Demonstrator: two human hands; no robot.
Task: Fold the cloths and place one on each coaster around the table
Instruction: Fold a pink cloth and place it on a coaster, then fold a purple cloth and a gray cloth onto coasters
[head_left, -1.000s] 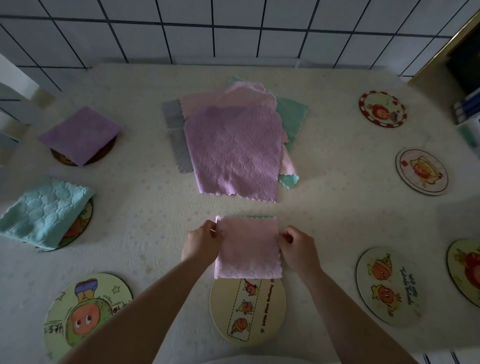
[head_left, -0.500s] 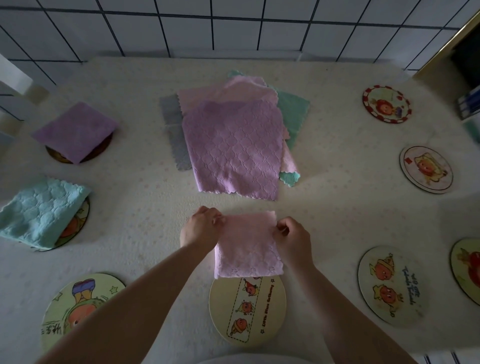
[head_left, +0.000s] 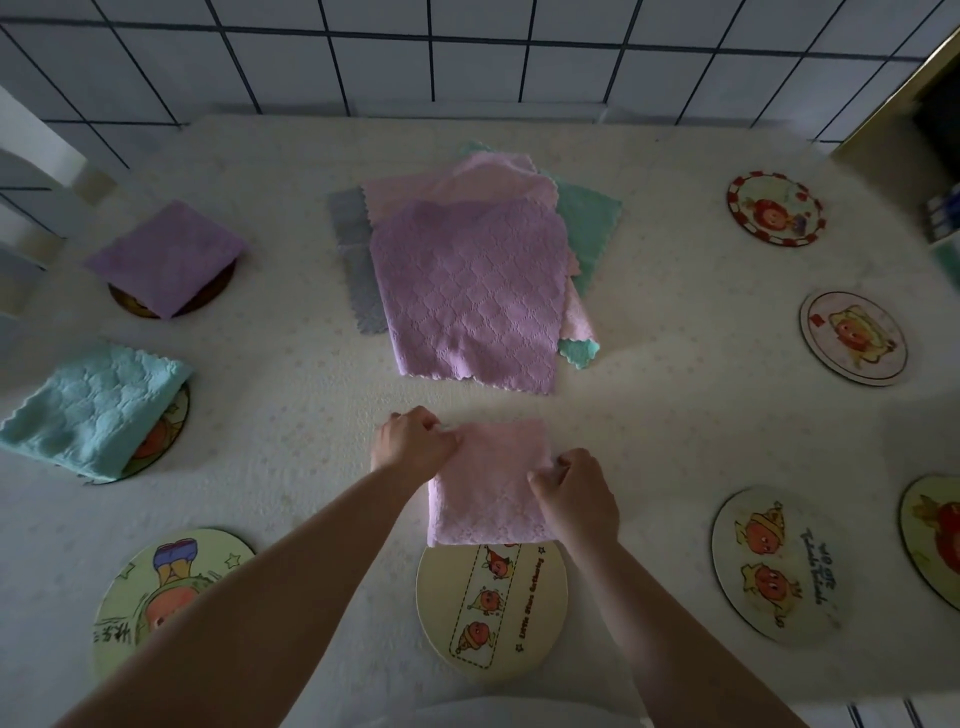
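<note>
Cream-speckled tabletop (head_left: 675, 395) carries the whole job: coasters round the edge, unfolded stack in the middle w/ a lilac cloth (head_left: 467, 291) on top. Two coasters at left are already covered, by a folded purple cloth (head_left: 166, 254) and a folded teal cloth (head_left: 98, 410); the rest show bare.

Change vs a sec ago: the pink cloth (head_left: 488, 483) sat flatter and taller between the hands; now its far edge has come toward the person and the right side bunches up, so another fold is prob. in progress, not placement yet.

Cloth lies on the table just beyond the near coaster (head_left: 493, 608), its near edge just overlapping the coaster's far rim. Left hand (head_left: 413, 447) pinches the far-left corner, fingers curled; right hand (head_left: 576, 493) grips the right edge, lower down than before.
</note>
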